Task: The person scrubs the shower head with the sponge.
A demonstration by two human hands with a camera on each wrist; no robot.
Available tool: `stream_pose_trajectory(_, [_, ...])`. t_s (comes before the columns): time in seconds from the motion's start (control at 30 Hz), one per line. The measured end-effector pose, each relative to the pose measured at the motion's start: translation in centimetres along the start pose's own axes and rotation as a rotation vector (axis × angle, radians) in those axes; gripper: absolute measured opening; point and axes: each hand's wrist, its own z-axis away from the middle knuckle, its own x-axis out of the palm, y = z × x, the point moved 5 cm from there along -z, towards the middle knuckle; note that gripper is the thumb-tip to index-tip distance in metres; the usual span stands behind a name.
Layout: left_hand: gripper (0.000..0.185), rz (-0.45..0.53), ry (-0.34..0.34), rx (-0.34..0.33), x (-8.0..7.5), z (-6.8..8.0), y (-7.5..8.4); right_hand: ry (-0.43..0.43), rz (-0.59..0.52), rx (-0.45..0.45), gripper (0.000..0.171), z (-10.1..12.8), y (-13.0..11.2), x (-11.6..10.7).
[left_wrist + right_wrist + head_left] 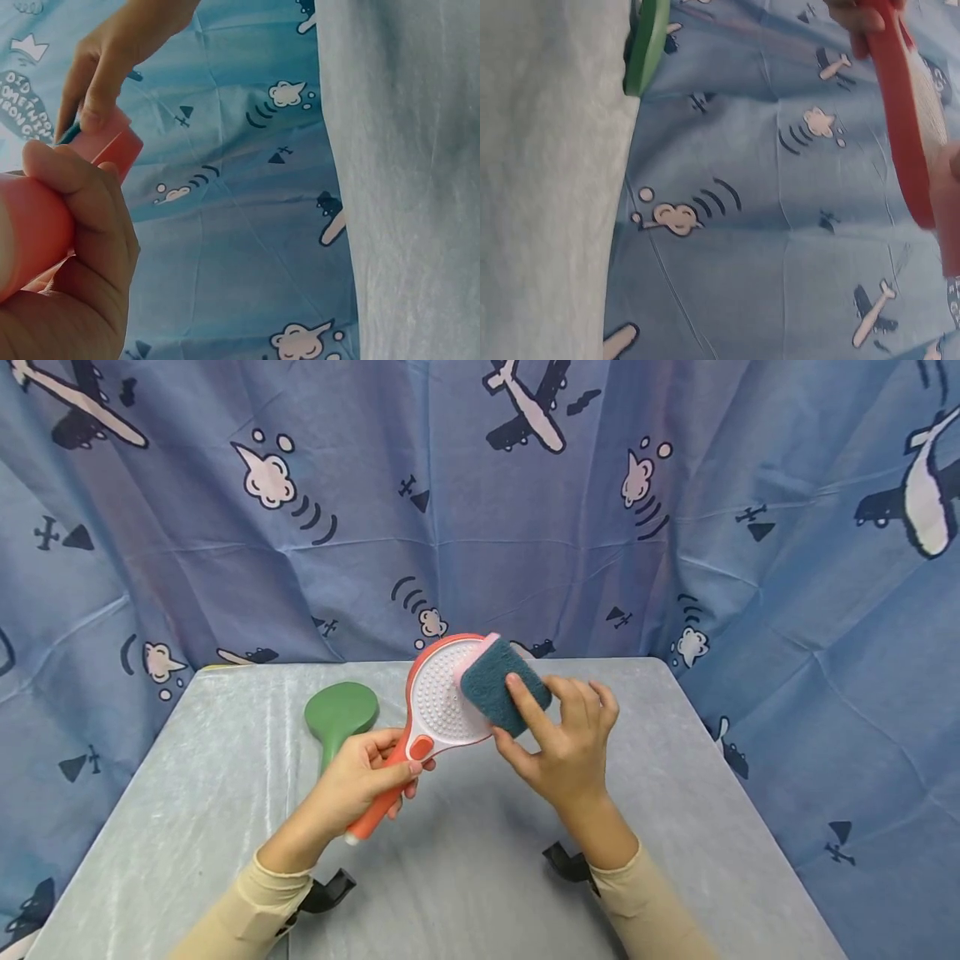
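The left hand (367, 772) grips the red shower head (438, 702) by its handle, face tilted up, so the right hand (562, 743) can press the pinched sponge (498, 689) flat against it; a green shower head (339, 714) lies just left.

No readable text, labels or numbers

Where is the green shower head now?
In the head view, the green shower head lies on the table, left of the left hand and the red one.

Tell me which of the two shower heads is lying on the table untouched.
The green shower head, lying on the grey table left of the hands. The orange one is held up by the left hand.
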Motion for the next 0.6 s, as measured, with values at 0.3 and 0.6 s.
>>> stream_pose_trajectory(0.3, [0.034, 0.006, -0.002, 0.006, 0.0, 0.1, 0.1, 0.001, -0.032, 0.057, 0.055, -0.1, 0.5, -0.4])
stream_pose_trajectory(0.6, [0.030, 0.069, 0.009, 0.084, -0.6, 0.0, 0.5, -0.075, -0.119, -0.243, 0.053, 1.0, -4.2, 1.3])
